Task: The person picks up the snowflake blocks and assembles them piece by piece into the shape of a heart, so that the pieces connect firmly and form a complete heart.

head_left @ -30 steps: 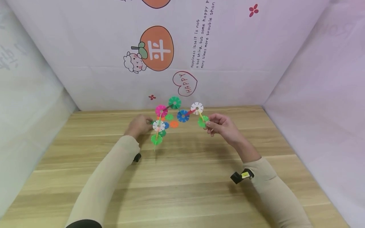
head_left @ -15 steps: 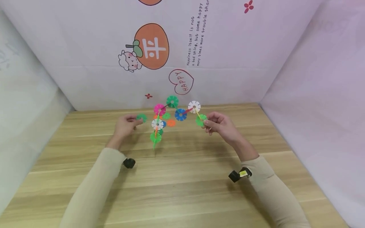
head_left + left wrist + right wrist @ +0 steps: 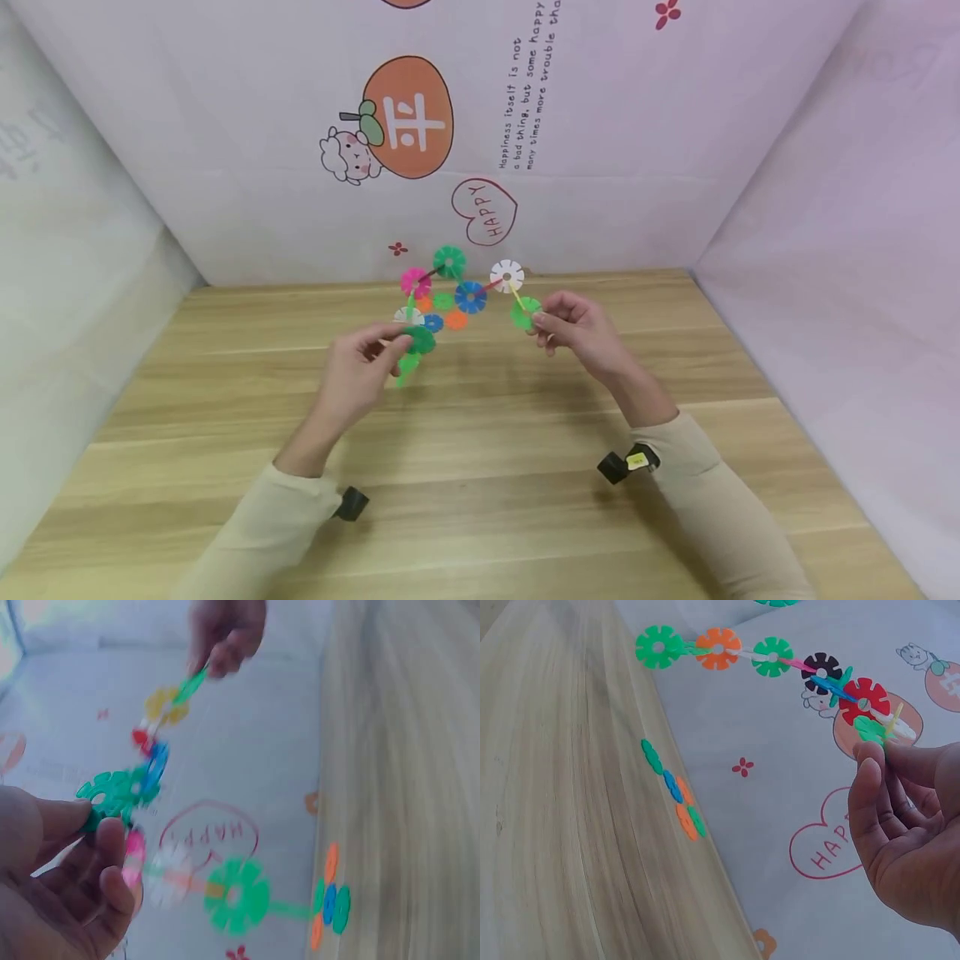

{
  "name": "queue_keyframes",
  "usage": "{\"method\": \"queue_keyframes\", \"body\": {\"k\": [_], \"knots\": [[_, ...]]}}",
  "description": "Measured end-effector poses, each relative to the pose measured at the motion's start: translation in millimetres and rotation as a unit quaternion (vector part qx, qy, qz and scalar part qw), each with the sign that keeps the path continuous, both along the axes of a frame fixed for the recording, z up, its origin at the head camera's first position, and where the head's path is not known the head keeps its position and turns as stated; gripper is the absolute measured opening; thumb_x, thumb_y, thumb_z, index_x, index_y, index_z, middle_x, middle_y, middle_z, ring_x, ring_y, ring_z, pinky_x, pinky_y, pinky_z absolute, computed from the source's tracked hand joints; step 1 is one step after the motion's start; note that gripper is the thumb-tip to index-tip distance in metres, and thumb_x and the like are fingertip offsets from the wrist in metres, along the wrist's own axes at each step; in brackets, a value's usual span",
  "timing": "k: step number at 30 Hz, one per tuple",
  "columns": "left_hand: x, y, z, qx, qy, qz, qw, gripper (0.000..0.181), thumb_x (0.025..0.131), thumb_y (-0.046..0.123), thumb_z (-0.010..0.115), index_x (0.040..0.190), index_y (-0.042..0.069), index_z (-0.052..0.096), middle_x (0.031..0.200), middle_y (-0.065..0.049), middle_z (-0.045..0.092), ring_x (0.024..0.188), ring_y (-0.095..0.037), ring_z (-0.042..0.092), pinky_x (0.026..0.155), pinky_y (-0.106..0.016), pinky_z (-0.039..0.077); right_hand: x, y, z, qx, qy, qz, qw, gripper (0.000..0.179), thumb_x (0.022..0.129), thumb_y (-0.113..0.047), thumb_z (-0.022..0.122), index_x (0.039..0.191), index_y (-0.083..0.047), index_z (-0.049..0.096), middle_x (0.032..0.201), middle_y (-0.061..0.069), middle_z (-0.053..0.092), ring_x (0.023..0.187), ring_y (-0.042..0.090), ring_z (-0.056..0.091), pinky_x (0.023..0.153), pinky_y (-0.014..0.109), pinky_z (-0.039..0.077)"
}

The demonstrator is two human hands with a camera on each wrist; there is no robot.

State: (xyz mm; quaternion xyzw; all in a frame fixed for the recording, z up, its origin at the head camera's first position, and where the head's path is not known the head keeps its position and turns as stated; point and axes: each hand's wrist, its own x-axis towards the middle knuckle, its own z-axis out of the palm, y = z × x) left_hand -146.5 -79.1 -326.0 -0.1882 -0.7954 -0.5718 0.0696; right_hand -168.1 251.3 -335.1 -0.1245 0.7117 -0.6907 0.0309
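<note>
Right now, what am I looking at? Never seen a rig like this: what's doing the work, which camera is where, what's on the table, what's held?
There's no machine: a person works with two bare hands. The head picture looks forward and down from a camera worn on the head. The other two come from wrist cameras, one per arm, each watching its own hand.

On the wooden table lie five loose discs, orange, blue and green, close together.

The right hand pinches a light green disc at one end of a chain of slotted discs. The left hand pinches a dark green disc; it overlaps the chain in view, but I can't tell whether they touch.
</note>
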Motion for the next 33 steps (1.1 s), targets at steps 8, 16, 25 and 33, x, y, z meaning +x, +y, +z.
{"method": "queue_keyframes", "body": {"k": [8, 16, 25, 33], "knots": [[6.7, 60.3, -14.4, 0.047, 0.069, -0.004, 0.9965, 0.010, 0.092, 0.011, 0.075, 0.100, 0.004, 0.072, 0.087, -0.004, 0.072, 0.044, -0.014, 0.049, 0.038, -0.025, 0.040, 1.6, -19, 1.1, -0.040, -0.004, -0.017, 0.9991, 0.018, 0.098, -0.003, 0.064, 0.105, 0.011, 0.056, 0.085, 0.009, 0.071, 0.066, 0.015, 0.062, 0.056, 0.025, 0.053], [-0.7, 89.9, -28.7, 0.056, 0.132, 0.047, 0.9886, 0.010, 0.091, 0.014, 0.077, 0.091, 0.004, 0.074, 0.085, -0.003, 0.072, 0.048, -0.011, 0.047, 0.043, -0.024, 0.039, 2.5, -28, 2.1, -0.051, 0.009, -0.015, 0.9986, 0.018, 0.098, -0.006, 0.066, 0.103, 0.008, 0.057, 0.085, 0.009, 0.069, 0.066, 0.015, 0.061, 0.055, 0.024, 0.052], [-4.8, 93.2, -33.7, 0.013, 0.242, 0.068, 0.9677, 0.010, 0.088, 0.012, 0.080, 0.088, 0.003, 0.075, 0.082, -0.006, 0.074, 0.053, -0.010, 0.054, 0.047, -0.020, 0.044, 2.9, -36, 3.9, -0.064, 0.009, -0.014, 0.9978, 0.019, 0.098, -0.007, 0.066, 0.102, 0.008, 0.057, 0.086, 0.016, 0.068, 0.066, 0.015, 0.061, 0.055, 0.025, 0.051], [-6.8, 98.5, -34.0, -0.041, 0.322, 0.077, 0.9427, 0.009, 0.086, 0.002, 0.077, 0.083, 0.001, 0.070, 0.076, -0.008, 0.069, 0.056, -0.016, 0.058, 0.050, -0.021, 0.046, 0.0, -39, 0.9, -0.069, 0.005, -0.016, 0.9975, 0.019, 0.097, -0.007, 0.067, 0.100, 0.008, 0.056, 0.089, 0.024, 0.067, 0.065, 0.015, 0.061, 0.054, 0.024, 0.051]]}}
